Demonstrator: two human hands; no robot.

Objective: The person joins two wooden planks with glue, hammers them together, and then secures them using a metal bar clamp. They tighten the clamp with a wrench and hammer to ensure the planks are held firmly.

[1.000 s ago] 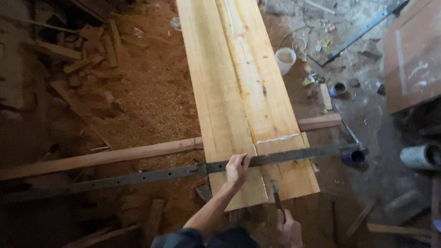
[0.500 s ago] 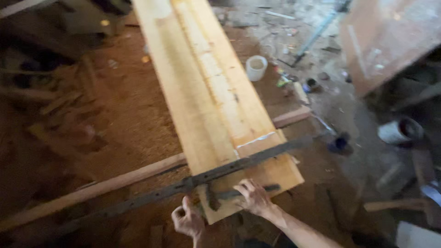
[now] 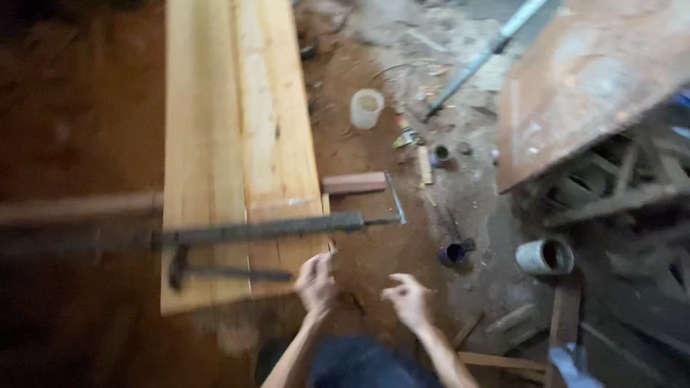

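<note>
Hammer with dark metal head and handle (image 3: 223, 271) lies across the pale wooden planks' (image 3: 237, 144) near end, left of both empty, loosely spread hands (image 3: 316, 282) (image 3: 407, 298). Probably heavy, stiff; grab the handle's right end, though it's blurry.

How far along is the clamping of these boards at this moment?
Looks done: the long metal clamp bar lies across the pale boards near their close end, and a hammer rests on them below it. In hand: nothing; the left hand is at the boards' corner and the right hand is in the air, both empty. Whether the bar is tight cannot be told through the blur.
</note>
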